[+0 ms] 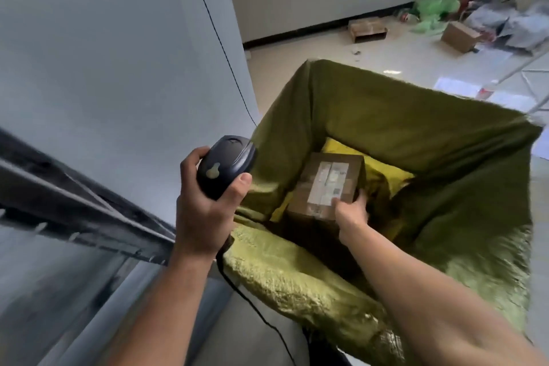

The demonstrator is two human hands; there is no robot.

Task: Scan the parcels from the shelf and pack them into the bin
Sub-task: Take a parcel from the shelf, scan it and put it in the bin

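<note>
Your left hand (205,211) is clenched round the scanner (225,166). The fingers wrap its far side, the thumb presses along the near side, and the scanner's head points up and away from you. Its cable (246,297) drops from under that grip, past your wrist and toward the bottom of the view. The dark rail of the shelf (74,211) runs left of that hand, blurred.

Your right hand (352,211) is down inside the bin (416,134), grasping the box (323,184) at its near right corner. The thumb lies on top at the edge of the label (329,184), and the fingers curl round the right side. The box sits ahead and left of that grip, label up, low in the bin. I cannot tell whether it rests on the bottom. Just beyond your fingertips a yellow bag (386,172) lies toward the far wall, partly covered by the box. A green woven sack lines the bin and folds over its rim, and the near edge passes under your right forearm.

Well beyond the bin, two cartons (459,36) lie on the floor with green plastic (433,6) and grey bags near them.
</note>
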